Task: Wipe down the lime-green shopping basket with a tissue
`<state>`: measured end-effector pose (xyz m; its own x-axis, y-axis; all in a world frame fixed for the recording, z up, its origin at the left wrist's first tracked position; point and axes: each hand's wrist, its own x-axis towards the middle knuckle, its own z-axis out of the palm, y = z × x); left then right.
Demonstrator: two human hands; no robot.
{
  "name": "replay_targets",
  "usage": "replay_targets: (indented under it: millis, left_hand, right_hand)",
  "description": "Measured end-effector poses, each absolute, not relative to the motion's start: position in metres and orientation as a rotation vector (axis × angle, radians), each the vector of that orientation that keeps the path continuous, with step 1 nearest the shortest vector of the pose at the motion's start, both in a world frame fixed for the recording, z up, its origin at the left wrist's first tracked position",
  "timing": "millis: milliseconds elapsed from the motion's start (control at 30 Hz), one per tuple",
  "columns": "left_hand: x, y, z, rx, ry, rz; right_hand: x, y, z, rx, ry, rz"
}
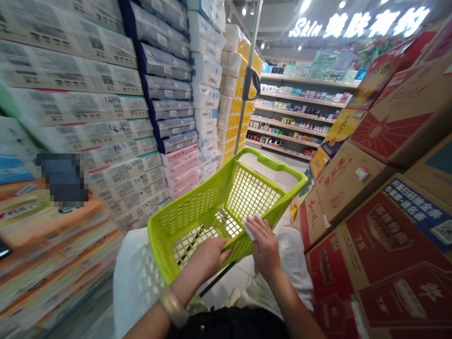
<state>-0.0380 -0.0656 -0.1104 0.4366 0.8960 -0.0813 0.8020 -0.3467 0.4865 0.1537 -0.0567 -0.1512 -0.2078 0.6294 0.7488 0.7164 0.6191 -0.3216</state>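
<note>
A lime-green rolling shopping basket (197,205) with holed walls stands tilted between my knees, its slatted floor showing. My left hand (212,254), with a gold-toned bangle at the wrist, is closed on the basket's near rim. Just right of it, my right hand (263,240) presses a white cloth or tissue (249,229) against the basket's right rim. Most of the white piece is hidden under the fingers. From the far side of the basket rises a metal pull rod (243,113) with a dark grip (252,84).
Stacked tissue packs (165,84) wall the left side, with orange packs (77,235) lower down. Red and brown cartons (384,226) crowd close on the right. Ahead, shelves (293,99) of small products stand beneath a lit sign (360,23).
</note>
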Motion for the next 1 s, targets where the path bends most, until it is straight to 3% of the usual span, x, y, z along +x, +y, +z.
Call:
replay_targets:
  millis: [233,467,700,1000]
  left_hand:
    - [-0.042,-0.063,-0.116,2.253,1.505,0.229]
    - [-0.053,-0.063,-0.113,2.281,1.332,0.312]
    - [-0.055,-0.065,-0.116,2.289,1.417,0.281]
    - [-0.052,-0.072,-0.105,2.319,1.341,0.297]
  right_hand:
    - [0.135,-0.068,-0.156,-0.907,-2.063,-0.049]
    - [0.154,-0.058,-0.149,-1.108,-1.861,-0.137]
    - [0.124,-0.077,-0.152,-0.934,-2.058,-0.059]
    - [0.152,-0.072,-0.149,-1.11,-1.866,-0.146]
